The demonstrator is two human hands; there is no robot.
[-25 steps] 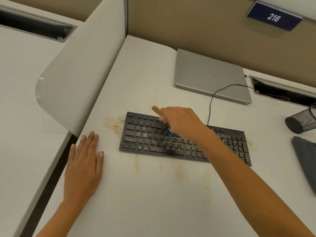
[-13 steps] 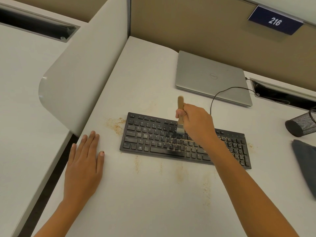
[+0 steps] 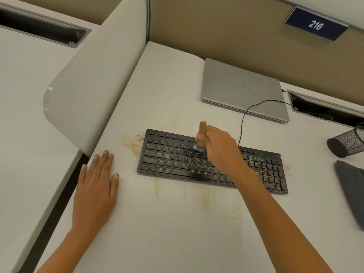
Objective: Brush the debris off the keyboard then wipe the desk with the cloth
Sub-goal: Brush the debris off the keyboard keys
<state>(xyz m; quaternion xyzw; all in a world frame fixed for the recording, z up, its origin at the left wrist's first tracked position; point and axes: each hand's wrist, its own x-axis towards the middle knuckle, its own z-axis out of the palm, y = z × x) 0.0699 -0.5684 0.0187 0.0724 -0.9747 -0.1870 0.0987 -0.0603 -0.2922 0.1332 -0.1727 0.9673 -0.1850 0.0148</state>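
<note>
A black keyboard [image 3: 169,158] lies across the middle of the white desk [image 3: 177,233], with tan crumbs scattered over its middle and right keys. My right hand [image 3: 218,146] grips a small wooden-handled brush [image 3: 202,131] upright, its bristle end down on the keys near the keyboard's centre. My left hand [image 3: 96,186] rests flat on the desk, fingers straight, left of the keyboard. Debris [image 3: 133,142] lies on the desk by the keyboard's left end and in faint streaks in front of it. A grey cloth [image 3: 352,190] lies at the right edge.
A shut silver laptop [image 3: 242,89] sits behind the keyboard, with the black keyboard cable [image 3: 244,117] looping beside it. A black mesh pen cup [image 3: 346,142] lies on its side at the right. A curved white divider panel [image 3: 94,85] borders the desk's left.
My right hand has swung the brush from lying low and pointing left to standing upright, and shifted slightly right over the keys. My left hand has stayed flat in place.
</note>
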